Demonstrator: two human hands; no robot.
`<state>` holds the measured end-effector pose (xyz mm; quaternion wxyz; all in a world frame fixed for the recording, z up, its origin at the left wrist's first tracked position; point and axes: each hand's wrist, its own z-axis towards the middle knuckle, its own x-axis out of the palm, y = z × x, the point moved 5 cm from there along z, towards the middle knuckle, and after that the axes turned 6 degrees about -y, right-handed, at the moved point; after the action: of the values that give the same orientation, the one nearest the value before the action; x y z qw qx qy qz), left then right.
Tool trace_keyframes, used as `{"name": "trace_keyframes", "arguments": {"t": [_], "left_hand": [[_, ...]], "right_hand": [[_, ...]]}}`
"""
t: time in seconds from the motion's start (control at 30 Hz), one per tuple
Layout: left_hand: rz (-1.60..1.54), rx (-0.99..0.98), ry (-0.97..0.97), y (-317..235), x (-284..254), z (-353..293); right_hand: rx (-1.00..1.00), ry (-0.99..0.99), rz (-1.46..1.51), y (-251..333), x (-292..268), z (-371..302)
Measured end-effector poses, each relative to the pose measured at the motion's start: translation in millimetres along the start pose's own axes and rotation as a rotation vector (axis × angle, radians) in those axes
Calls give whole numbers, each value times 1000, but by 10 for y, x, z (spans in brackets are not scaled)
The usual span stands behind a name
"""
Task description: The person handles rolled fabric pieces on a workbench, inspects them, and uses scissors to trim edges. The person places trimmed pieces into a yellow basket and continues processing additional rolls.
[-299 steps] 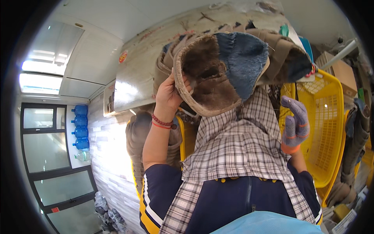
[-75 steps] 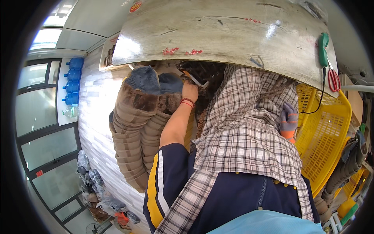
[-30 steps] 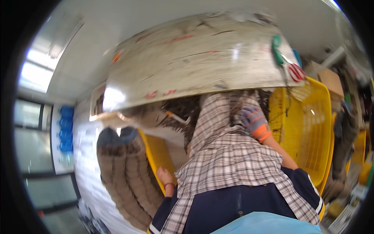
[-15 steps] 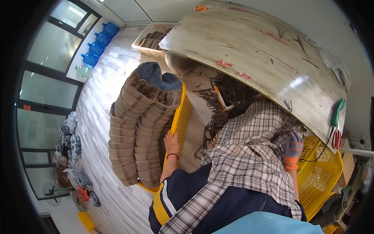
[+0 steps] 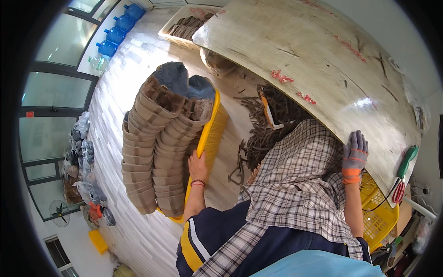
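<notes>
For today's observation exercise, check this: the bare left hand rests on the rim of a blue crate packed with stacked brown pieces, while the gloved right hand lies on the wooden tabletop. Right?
Not quite. The crate is yellow, not blue, as the head view shows. The rest stands: the bare left hand rests on its rim beside the stacked brown pieces, and the gloved right hand lies on the wooden tabletop.

Left hand (image 5: 197,165) seemingly on yellow crate (image 5: 211,134)

Light: bright daylight from the windows (image 5: 55,97) on my left.
Glare: a white sheen on my wooden tabletop (image 5: 364,102) near its right edge.
Shadows: soft, under the tabletop.
Distortion: fisheye bending, black rim.
Focus: sharp throughout.
</notes>
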<state>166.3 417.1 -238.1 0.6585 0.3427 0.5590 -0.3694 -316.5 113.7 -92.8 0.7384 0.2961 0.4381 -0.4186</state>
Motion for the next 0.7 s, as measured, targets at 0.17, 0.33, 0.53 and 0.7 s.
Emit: {"name": "trace_keyframes", "arguments": {"t": [0.17, 0.33, 0.53, 0.7], "left_hand": [[44, 28, -66, 339, 142, 255], [50, 1, -100, 973, 272, 556], [218, -225, -152, 679, 221, 1057], [-356, -13, -141, -497, 786, 799]], "right_hand": [[0, 30, -51, -50, 49, -29], [-27, -2, -13, 52, -65, 74], [9, 92, 82, -61, -233, 148], [-20, 134, 261, -283, -296, 184]]}}
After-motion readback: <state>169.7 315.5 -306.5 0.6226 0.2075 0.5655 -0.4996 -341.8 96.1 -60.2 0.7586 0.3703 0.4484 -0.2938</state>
